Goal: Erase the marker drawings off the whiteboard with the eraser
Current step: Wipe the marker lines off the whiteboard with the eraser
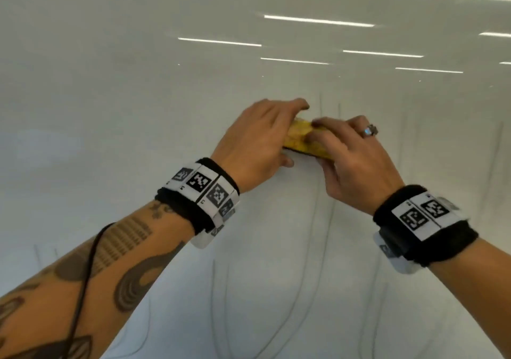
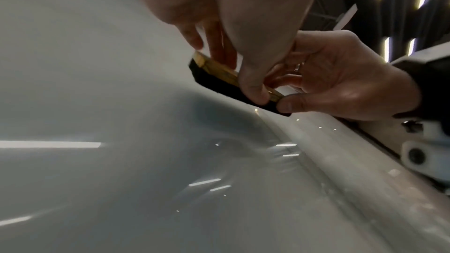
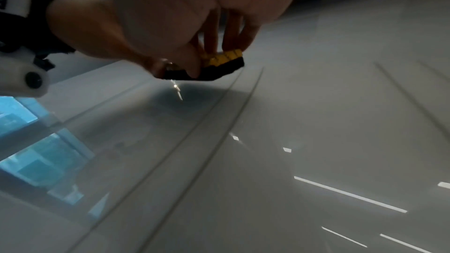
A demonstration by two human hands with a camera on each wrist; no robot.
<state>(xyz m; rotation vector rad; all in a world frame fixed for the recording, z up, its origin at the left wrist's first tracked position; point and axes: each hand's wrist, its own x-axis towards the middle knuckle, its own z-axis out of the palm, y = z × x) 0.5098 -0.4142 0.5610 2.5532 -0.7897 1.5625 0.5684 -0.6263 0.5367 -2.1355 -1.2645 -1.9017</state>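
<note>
A yellow eraser (image 1: 302, 140) with a black felt pad is held against the glossy whiteboard (image 1: 138, 95) by both hands. My left hand (image 1: 260, 140) grips its left end, fingers over the top and thumb below. My right hand (image 1: 348, 156), wearing a ring, grips the right end. In the left wrist view the eraser (image 2: 219, 76) shows its black felt facing the board, pinched between both hands. The right wrist view shows the eraser (image 3: 219, 64) just above thin dark marker lines (image 3: 219, 113). Faint marker lines (image 1: 323, 234) run down the board below and right of the hands.
Ceiling lights reflect as bright streaks on the board (image 1: 318, 21). The board's pale frame edge (image 2: 365, 170) runs diagonally in the left wrist view. A black cable (image 1: 83, 289) lies along my left forearm. A blue reflection (image 3: 36, 151) shows at the board's left.
</note>
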